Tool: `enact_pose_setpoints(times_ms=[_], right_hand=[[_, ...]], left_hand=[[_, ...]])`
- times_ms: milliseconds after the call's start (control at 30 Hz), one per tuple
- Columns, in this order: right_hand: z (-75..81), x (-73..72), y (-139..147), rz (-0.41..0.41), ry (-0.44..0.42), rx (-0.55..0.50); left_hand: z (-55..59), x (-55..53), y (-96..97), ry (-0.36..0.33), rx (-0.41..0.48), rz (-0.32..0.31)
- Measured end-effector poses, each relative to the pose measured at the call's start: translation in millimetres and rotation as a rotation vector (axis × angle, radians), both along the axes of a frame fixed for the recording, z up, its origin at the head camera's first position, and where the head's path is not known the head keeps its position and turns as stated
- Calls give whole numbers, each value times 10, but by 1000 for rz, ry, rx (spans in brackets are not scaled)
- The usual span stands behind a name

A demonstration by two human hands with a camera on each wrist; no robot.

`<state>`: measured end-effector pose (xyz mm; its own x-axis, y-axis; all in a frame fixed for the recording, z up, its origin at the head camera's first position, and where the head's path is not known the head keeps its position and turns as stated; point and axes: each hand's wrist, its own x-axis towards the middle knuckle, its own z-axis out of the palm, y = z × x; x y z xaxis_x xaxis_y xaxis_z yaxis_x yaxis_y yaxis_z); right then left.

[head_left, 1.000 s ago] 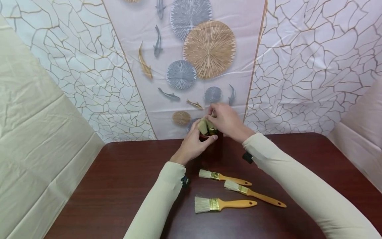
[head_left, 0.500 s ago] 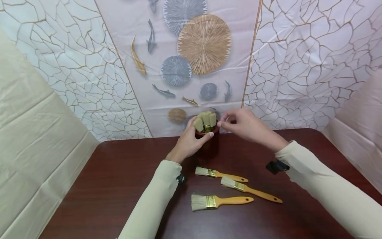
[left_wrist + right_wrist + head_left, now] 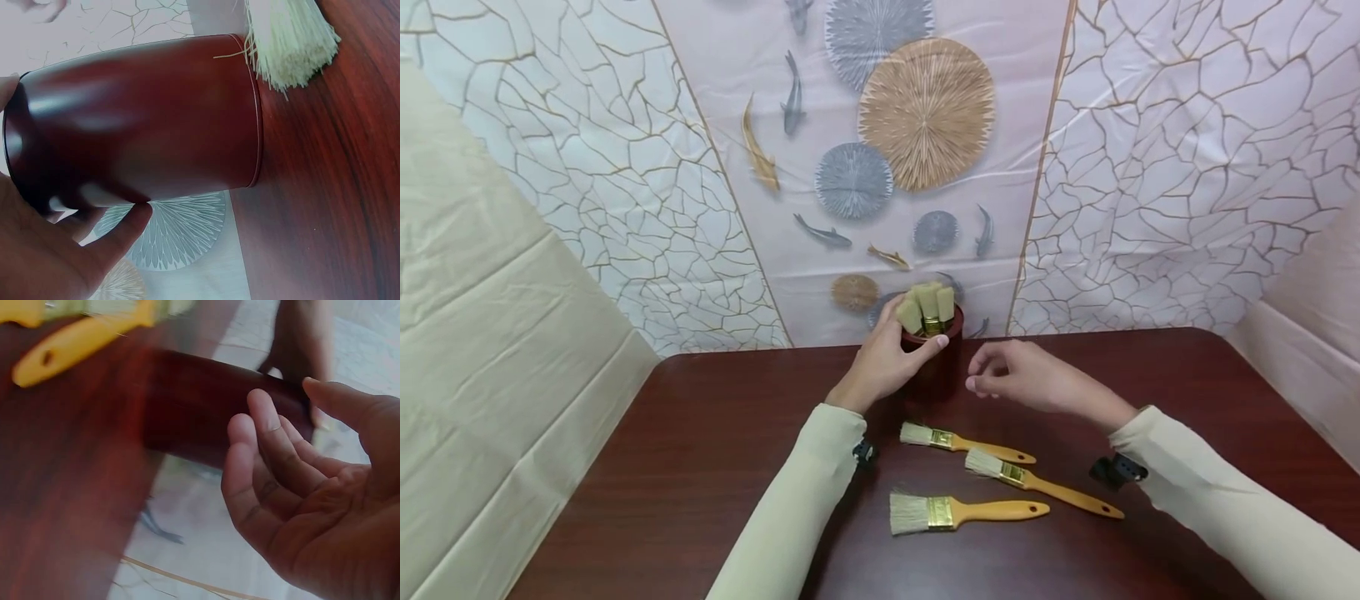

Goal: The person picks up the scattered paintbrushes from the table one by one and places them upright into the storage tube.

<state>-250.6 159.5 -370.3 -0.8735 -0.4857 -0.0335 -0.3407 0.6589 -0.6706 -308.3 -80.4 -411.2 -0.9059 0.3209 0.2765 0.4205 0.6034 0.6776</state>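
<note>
A dark red cup [image 3: 144, 119] stood at the back of the desk [image 3: 737, 467], brushes [image 3: 928, 302] in it bristles up.
The left hand [image 3: 877, 360] had its grip clamped round the cup's upper end, thumb across the near rim. The right hand [image 3: 1033, 377] hung just beside, holding nothing (fingers loosely curled, thumb apart). Three yellow-handled brushes [image 3: 996, 511] lay nearer the person.

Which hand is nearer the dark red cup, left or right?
Left. The left hand grips the dark red cup near its rim; the right hand is apart from it, off to its right, holding nothing.
</note>
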Motion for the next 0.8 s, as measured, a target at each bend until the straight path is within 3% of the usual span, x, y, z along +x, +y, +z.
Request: enact_pose_setpoints(times_ms=[200,367,633,800], right_hand=[[-340,-14,-74,38,-38,75],[-530,3,-144,26,-91,112],[-615,0,-228,28,-110,117],[-607,-6,-351,32,-80,172]], left_hand=[[16,15,7,-17,5,0],[12,17,10,-19,-6,7],[-6,32,28,-28,-7,9],[0,18,13,-23,2,15]])
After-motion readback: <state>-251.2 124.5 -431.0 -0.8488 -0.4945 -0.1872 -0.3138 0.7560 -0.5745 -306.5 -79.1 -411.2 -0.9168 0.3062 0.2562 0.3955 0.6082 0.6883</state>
